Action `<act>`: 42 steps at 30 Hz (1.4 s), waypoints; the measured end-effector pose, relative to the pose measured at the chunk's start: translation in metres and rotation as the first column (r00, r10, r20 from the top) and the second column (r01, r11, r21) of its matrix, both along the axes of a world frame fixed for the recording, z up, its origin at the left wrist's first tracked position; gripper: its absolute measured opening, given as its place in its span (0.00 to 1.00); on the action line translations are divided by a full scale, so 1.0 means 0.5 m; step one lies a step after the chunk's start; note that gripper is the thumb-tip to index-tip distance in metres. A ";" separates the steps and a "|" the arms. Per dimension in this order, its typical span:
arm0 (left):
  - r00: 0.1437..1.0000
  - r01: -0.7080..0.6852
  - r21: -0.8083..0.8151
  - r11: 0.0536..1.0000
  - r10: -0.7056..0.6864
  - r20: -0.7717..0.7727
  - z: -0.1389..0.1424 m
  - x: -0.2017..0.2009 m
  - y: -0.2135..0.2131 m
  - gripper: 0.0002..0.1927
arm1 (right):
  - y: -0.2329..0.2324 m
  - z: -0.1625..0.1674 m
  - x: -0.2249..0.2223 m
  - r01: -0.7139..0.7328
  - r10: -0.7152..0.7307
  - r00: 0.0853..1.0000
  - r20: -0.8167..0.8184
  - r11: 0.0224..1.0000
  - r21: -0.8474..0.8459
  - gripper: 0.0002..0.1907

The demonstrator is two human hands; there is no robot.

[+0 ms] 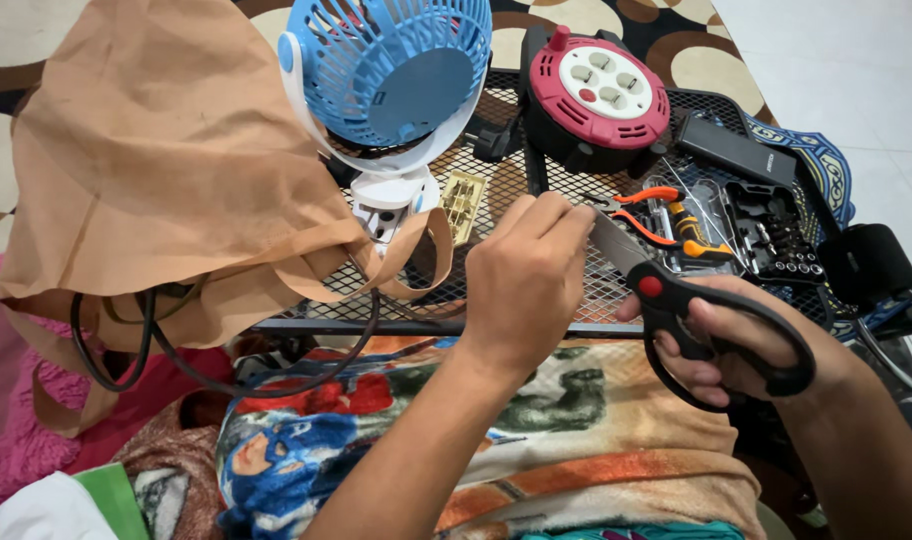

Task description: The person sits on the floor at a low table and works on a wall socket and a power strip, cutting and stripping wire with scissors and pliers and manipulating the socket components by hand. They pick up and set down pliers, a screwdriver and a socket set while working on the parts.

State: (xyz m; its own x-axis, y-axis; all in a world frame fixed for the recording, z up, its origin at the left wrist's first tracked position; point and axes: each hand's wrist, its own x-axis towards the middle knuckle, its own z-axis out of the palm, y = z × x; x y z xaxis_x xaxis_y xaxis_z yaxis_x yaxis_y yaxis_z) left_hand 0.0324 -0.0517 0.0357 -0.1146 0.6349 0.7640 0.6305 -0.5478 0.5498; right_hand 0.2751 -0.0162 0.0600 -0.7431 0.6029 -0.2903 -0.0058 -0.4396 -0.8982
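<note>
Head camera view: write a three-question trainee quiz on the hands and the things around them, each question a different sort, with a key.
1. True or false: the right hand holds the black-handled scissors.
2. Which thing stands behind the left hand on the wire mesh table? A. a blue fan B. a green kettle C. a yellow lamp
3. Fill in: the pliers beside the tool case have ______ handles.

Key: 1. True. 2. A. 3. Orange.
</note>
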 end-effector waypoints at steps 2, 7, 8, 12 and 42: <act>1.000 0.031 -0.002 1.000 -0.031 0.003 -0.002 0.001 -0.002 0.08 | 0.008 0.000 -0.002 -0.010 0.009 1.000 -0.019 1.000 -0.006 0.33; 0.999 0.035 -0.007 0.999 -0.035 -0.006 -0.005 0.000 -0.004 0.08 | 0.012 -0.002 -0.012 -0.062 0.063 0.996 -0.057 0.998 0.015 0.31; 1.000 0.026 -0.006 1.000 -0.026 -0.005 -0.005 -0.002 -0.003 0.08 | 0.011 -0.002 -0.013 -0.049 0.050 0.998 -0.044 0.999 0.023 0.31; 1.000 0.002 -0.016 1.000 -0.003 -0.005 -0.002 -0.005 0.003 0.08 | 0.002 0.001 -0.013 -0.005 0.003 1.000 0.031 0.998 0.055 0.30; 0.964 -0.055 -0.109 0.992 0.081 0.255 0.004 -0.032 0.027 0.04 | 0.034 -0.061 -0.035 -0.179 -0.504 0.555 0.662 0.704 0.687 0.26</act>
State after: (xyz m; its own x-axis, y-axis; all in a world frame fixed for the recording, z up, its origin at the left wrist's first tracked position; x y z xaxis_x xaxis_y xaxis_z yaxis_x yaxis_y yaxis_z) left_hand 0.0164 -0.0380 0.0376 -0.3453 0.6907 0.6354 0.4936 -0.4422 0.7489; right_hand 0.2577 0.0006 0.0297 -0.2847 0.9443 -0.1648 0.8050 0.1422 -0.5760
